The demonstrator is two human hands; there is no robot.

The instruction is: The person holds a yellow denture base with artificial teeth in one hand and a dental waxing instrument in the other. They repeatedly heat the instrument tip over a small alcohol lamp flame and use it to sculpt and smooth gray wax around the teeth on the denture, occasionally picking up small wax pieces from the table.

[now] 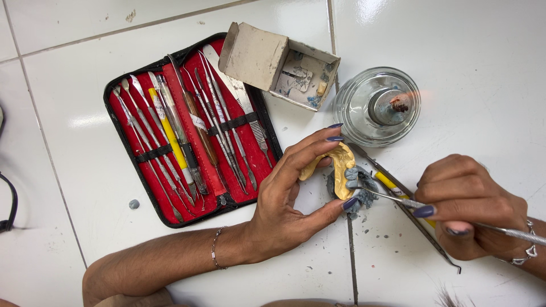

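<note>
Two hands work at centre frame: the left hand pinches a yellow arch-shaped wax piece between thumb and fingertips, its long axis near vertical and its curve bowing toward the right, with blue-grey material clinging to its right edge. The right hand, fingers closed, grips a slim metal instrument lying roughly horizontal, tip pointing left at the blue-grey material. Its handle end is cut off at the right border, and the tip contact is hard to make out.
</note>
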